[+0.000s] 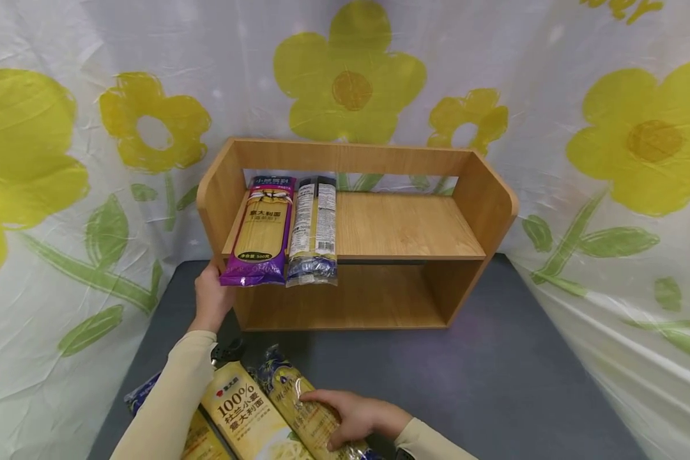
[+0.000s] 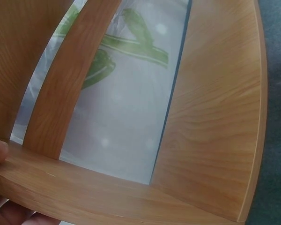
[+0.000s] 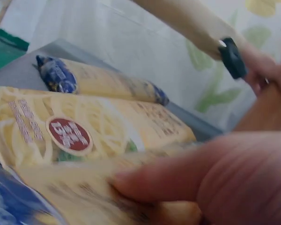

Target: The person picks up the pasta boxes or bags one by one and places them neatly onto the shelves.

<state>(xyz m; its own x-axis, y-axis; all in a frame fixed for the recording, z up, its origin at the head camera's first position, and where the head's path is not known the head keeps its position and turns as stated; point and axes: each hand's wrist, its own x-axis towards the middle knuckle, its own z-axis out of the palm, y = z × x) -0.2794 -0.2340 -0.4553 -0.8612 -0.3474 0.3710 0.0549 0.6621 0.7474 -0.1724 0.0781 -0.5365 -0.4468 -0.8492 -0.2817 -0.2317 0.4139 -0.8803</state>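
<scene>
Lying on the table [image 1: 540, 383], a blue-ended pack [image 1: 299, 412] is gripped by the right hand [image 1: 359, 415], a yellow pack [image 1: 250, 409] just beside it. The left hand [image 1: 211, 297] clamps the shelf's [image 1: 491, 198] left side. A purple pack [image 1: 261, 233] and a clear pack [image 1: 313, 220] overhang the upper board's [image 1: 408, 227] front edge; board and table stretch rightward.

The left hand [image 1: 211, 297] grips farther forward than the right hand [image 1: 355, 416].

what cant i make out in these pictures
Green object: right wrist view, cut off by the left edge.
Print on the leftmost packet: head view, mostly under the left sleeve; right wrist view, blurred.
Fine print on the barcoded packet: head view, too small.
Print beneath the right hand: head view, covered.
</scene>
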